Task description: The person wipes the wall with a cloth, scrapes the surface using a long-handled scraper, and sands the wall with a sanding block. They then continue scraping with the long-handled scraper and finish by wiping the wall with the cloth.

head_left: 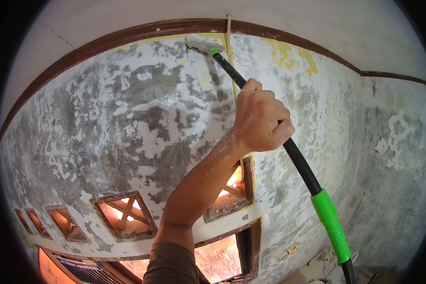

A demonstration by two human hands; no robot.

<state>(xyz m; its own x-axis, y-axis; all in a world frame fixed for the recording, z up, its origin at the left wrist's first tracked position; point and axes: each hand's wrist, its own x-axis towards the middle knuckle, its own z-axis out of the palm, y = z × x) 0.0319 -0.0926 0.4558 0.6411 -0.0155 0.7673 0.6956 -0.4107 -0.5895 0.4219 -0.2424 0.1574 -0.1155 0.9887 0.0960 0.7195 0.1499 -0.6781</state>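
Note:
My left hand (pixel 262 118) is raised in front of the wall, its fingers wrapped round the black pole of a long-handled scraper (pixel 302 163). The pole slants from upper left to lower right and has a green sleeve (pixel 330 222) lower down. At its top end, the flat metal scraper head (pixel 204 46) is up at the patchy wall (pixel 151 118), just under the brown trim and left of a thin vertical pipe (pixel 229 40). Pale dust specks my forearm. The pole's lower end runs out of the frame, and my right hand is not visible.
Brown wooden trim (pixel 142 39) borders the pale ceiling (pixel 151 19). Below are framed vent openings (pixel 124 215) with crossed slats and a window (pixel 220 258). Yellow paint patches (pixel 288 54) remain high on the wall. Blurred clutter (pixel 329 265) lies at lower right.

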